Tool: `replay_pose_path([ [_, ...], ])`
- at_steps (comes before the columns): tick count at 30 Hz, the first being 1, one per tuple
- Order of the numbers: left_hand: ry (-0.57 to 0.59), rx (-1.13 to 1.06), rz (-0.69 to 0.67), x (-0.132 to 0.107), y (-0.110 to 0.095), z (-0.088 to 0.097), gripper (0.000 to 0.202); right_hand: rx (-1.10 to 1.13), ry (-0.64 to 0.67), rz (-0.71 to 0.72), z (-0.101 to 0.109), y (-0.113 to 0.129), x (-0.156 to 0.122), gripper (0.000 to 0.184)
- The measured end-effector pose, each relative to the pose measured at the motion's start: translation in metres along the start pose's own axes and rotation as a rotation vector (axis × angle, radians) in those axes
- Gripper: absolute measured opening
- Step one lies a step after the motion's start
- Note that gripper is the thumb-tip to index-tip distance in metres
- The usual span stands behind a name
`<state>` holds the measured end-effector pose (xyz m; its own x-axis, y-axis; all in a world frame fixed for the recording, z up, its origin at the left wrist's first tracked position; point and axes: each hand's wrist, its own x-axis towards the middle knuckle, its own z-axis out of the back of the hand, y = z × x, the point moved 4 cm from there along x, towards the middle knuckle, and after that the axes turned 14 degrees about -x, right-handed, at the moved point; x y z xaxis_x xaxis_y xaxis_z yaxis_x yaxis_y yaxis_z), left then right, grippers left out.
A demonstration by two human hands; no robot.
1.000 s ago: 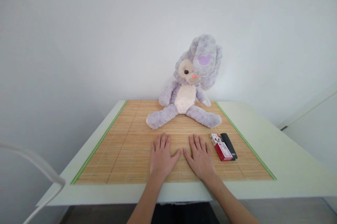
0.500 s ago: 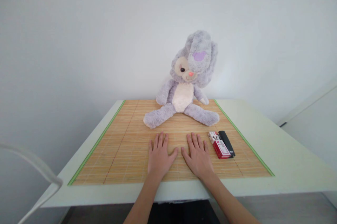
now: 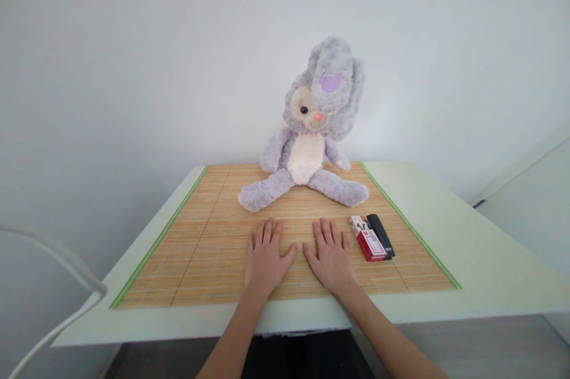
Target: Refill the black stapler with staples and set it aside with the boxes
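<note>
My left hand (image 3: 267, 257) lies flat, palm down with fingers spread, on a bamboo mat (image 3: 200, 248). My right hand (image 3: 332, 257) rests the same way beside it, the two thumbs pointing at each other with a small gap. Just right of my right hand are a small red and white box (image 3: 370, 241) and a black stapler (image 3: 381, 235), lying side by side and touching. Beyond my hands a grey-purple plush rabbit (image 3: 306, 156) sits with its legs spread, one ear drooping over its face. Neither hand holds anything.
The mat, with green side edges, covers much of a white table (image 3: 445, 236) that stands against a pale wall (image 3: 178, 58). A white cable (image 3: 75, 266) curves in the left foreground, overlapping the table's left edge in view.
The whole view has shifted slightly, so everything appears a little higher and further left. My hands stay flat on the mat, and the rabbit, box and stapler keep their places.
</note>
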<state>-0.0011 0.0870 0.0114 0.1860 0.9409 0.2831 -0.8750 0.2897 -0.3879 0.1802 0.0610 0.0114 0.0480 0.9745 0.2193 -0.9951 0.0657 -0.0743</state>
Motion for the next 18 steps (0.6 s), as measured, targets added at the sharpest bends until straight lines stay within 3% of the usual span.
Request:
replay_pose_path([
  [18, -0.014, -0.002, -0.018, 0.0, 0.0034, -0.0006, 0.067, 0.004, -0.003, -0.005, 0.0003, -0.0009, 0.0005, 0.069],
])
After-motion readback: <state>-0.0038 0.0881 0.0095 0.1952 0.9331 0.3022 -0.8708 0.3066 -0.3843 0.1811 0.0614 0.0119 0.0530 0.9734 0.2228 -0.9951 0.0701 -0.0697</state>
